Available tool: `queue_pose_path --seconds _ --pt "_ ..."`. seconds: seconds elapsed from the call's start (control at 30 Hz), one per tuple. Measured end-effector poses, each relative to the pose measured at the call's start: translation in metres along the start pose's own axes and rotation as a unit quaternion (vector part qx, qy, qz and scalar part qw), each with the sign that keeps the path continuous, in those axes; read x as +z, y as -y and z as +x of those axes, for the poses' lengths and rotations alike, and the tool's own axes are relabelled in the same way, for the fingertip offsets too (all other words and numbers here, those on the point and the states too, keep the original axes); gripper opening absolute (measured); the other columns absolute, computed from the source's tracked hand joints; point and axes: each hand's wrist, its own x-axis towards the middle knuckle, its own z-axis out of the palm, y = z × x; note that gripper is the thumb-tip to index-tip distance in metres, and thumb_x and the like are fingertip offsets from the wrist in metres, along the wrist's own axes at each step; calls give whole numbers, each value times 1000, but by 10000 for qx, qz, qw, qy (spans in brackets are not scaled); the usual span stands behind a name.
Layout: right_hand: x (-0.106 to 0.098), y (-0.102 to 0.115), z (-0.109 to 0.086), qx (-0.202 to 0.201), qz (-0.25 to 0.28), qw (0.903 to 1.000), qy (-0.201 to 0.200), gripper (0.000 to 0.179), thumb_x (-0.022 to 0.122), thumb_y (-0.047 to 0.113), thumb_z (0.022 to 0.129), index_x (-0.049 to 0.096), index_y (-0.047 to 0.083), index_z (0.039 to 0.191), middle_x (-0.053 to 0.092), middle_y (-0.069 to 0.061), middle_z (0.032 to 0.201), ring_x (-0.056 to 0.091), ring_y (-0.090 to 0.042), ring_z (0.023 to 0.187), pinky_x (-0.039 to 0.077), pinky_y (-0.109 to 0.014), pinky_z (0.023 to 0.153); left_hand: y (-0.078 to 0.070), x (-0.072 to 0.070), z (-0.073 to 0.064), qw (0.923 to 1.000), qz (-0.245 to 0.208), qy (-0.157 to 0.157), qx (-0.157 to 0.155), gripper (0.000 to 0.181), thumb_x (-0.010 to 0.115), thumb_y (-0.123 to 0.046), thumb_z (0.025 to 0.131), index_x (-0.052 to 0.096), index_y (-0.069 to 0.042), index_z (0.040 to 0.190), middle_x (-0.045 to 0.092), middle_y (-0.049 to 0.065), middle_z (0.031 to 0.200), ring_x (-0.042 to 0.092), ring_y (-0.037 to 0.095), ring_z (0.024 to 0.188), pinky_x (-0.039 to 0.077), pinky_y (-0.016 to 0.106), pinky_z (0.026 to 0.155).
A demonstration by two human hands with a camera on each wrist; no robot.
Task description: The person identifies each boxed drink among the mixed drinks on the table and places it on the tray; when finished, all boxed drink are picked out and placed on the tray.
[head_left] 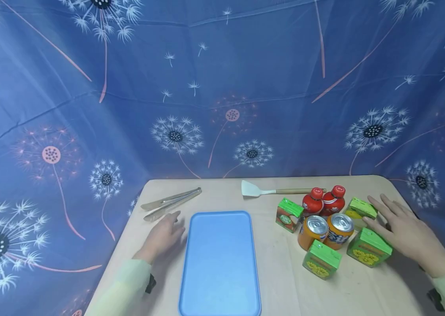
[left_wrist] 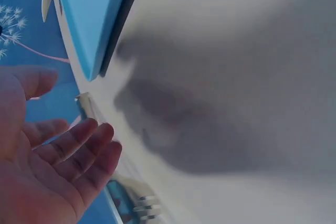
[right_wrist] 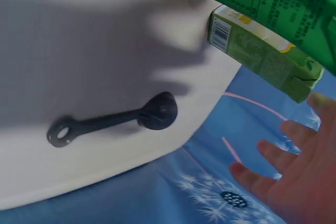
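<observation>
My left hand [head_left: 163, 237] hovers beside the left edge of a blue tray [head_left: 219, 263], its fingers loosely bent and holding nothing. Metal tongs [head_left: 179, 200] lie just beyond those fingertips. On the other side, my right hand [head_left: 410, 230] is spread over the table's right part, fingers apart with nothing in them. Nearest to it are a green drink carton [head_left: 369, 248] with yellow flowers and a smaller yellow-green carton [head_left: 361, 207]; whether it touches either is unclear. The right wrist view shows a dark ladle [right_wrist: 115, 120] lying below the hand.
Two orange cans [head_left: 340, 230], two red-capped red bottles [head_left: 333, 200], a front green carton [head_left: 322, 260] and a brown-green carton [head_left: 288, 215] stand clustered at right. Behind them lies a white spatula [head_left: 252, 189] with a wooden handle. Patterned blue cloth [head_left: 222, 87] hangs behind the table.
</observation>
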Motion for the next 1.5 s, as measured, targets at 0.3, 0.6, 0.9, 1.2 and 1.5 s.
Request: queue_pose_path --seconds 0.3,0.6,0.9,1.2,1.5 --pt "-4 3 15 175 1303 9899 531 89 61 54 102 20 9 167 29 -39 157 38 -68 128 35 -86 87 1 17 -11 9942 -833 132 -667 51 72 -19 97 58 3 142 66 4 97 63 17 83 57 47 86" --pt "5 -3 18 342 2222 9743 154 75 71 37 101 40 -3 155 46 -38 142 48 -63 116 53 -66 72 -4 36 -22 9816 -1658 168 -933 46 70 -15 97 60 3 139 62 -1 81 60 13 61 54 31 60" --pt "15 -9 15 311 3134 9491 -58 69 73 26 101 40 -7 151 50 -24 132 43 19 97 63 -33 63 -6 45 -26 9662 -2197 115 -1344 48 65 -15 98 57 2 142 62 2 81 59 15 58 52 28 50" --pt "22 -12 21 745 3302 9409 117 70 72 33 101 42 -6 151 62 -17 120 60 7 86 63 -33 67 -11 50 -27 9558 -2581 104 -1405 51 66 -11 96 55 5 143 61 4 80 58 15 62 52 27 54" --pt "22 -16 17 717 3666 9274 214 59 70 29 103 45 4 151 64 3 108 66 -1 89 64 -32 69 -6 51 -28 9480 -2876 146 -1357 50 64 -9 98 54 4 145 60 4 78 56 13 57 50 25 48"
